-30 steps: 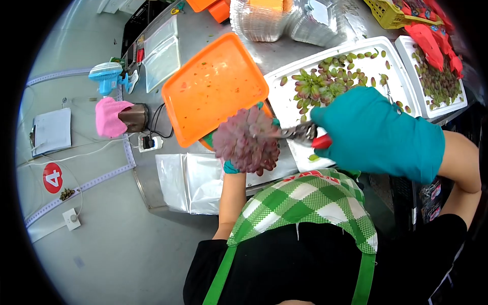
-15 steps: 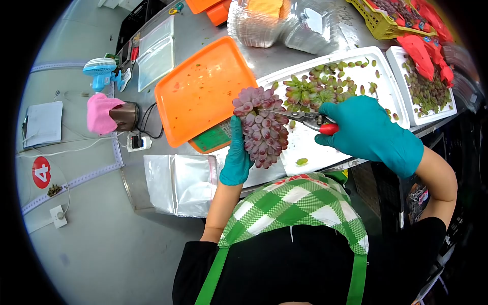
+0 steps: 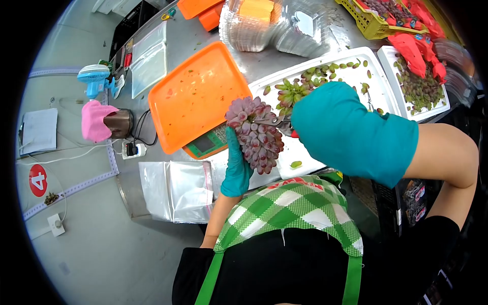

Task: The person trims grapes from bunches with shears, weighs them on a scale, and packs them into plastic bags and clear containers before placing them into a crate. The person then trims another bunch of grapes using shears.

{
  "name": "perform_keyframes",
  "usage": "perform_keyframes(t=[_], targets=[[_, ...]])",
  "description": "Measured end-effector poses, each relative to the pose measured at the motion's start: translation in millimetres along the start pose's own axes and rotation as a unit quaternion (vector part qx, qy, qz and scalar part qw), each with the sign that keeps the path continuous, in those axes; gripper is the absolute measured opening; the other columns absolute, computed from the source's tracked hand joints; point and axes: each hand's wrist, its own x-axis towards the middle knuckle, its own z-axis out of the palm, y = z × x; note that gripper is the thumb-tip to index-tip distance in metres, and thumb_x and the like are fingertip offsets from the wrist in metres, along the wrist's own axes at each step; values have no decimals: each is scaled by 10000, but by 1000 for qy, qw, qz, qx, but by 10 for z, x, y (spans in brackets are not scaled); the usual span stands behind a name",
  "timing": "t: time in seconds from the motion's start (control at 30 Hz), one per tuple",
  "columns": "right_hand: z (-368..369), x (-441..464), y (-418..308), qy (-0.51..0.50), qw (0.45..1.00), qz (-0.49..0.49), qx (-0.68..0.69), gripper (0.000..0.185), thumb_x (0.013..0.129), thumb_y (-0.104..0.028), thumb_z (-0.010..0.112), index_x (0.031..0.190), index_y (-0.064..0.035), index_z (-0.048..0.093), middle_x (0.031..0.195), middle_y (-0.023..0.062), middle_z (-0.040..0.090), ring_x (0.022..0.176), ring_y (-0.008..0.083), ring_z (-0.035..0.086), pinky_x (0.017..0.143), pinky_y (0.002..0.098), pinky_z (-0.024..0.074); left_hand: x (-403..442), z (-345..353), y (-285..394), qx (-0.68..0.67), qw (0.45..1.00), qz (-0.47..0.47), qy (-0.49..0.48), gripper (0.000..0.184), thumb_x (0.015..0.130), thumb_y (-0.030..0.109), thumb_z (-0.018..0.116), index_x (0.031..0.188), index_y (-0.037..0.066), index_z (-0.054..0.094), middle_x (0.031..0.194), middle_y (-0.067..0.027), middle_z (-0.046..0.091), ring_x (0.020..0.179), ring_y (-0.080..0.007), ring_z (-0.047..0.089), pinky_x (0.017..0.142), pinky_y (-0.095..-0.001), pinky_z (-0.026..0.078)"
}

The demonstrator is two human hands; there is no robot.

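Observation:
My left hand (image 3: pixel 237 172), in a teal glove, holds a purple-pink succulent rosette (image 3: pixel 260 142) from its near left side. In my gloved right hand (image 3: pixel 351 132) is a pair of pruning shears (image 3: pixel 273 121), whose red handle is mostly covered by the glove. The blades reach left into the upper leaves of the purple rosette; whether they cut anything is not visible. Behind the right hand, a green succulent (image 3: pixel 291 93) and loose leaves lie in a white foam tray (image 3: pixel 385 99). The right fingers are largely hidden behind the back of the hand.
An orange tray (image 3: pixel 195 96) tops a scale with a green display panel (image 3: pixel 206 144). Nearby are plastic bags (image 3: pixel 175 190), clear plastic boxes (image 3: pixel 300 33), a blue fan (image 3: pixel 95 79) and a smaller white tray of leaves (image 3: pixel 419 91). A yellow crate (image 3: pixel 368 25) stands at the far right.
My right hand has moved left and turned, its back and wrist now covering more of the shears and tray. The whole view has shifted slightly. The left hand keeps its hold.

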Motion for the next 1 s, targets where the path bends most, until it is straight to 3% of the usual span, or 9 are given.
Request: perform_keyframes(t=[0.1,0.17,0.3,0.43,0.8,1.0], targets=[[-51,30,-118,14,992,31,-125,88,597,-110,554,607,-25,535,538,80,393,503,184,423,445,321,311,-23,-21,-54,-11,999,23,29,729,786,591,408,1309,114,236,1281,-100,362,1138,-244,413,945,-391,371],[-136,119,-270,1,973,112,-202,58,604,-72,539,619,-18,524,550,77,392,518,186,420,459,323,310,-16,-91,-101,-25,999,30,36,735,780,591,424,1313,124,229,1293,-88,345,1157,-240,389,960,-390,350],[-96,250,-332,-157,951,54,-262,25,601,-27,518,625,-25,508,579,70,398,540,170,418,468,315,299,-33,-136,-190,-39,996,57,65,740,773,590,440,1317,138,226,1303,-73,332,1175,-232,363,969,-384,333],[-73,283,-354,-175,945,46,-274,24,602,-26,518,622,-26,507,581,69,398,542,170,417,468,315,297,42,-543,-510,-93,995,30,30,735,776,586,439,1322,144,219,1311,-64,321,1184,-230,352,977,-382,320],[6,367,-344,-179,942,25,-284,22,603,-24,518,616,-30,502,587,69,397,545,169,414,467,315,293,58,-349,-564,-81,995,46,22,767,766,602,434,1330,147,185,1321,-64,303,1201,-225,324,993,-370,296],[63,321,-227,-179,945,17,-272,23,604,-24,518,613,-33,499,590,68,396,547,168,413,466,316,291,40,-228,-503,-27,994,61,87,755,775,583,442,1325,138,181,1312,-72,312,1193,-228,333,989,-381,303]])
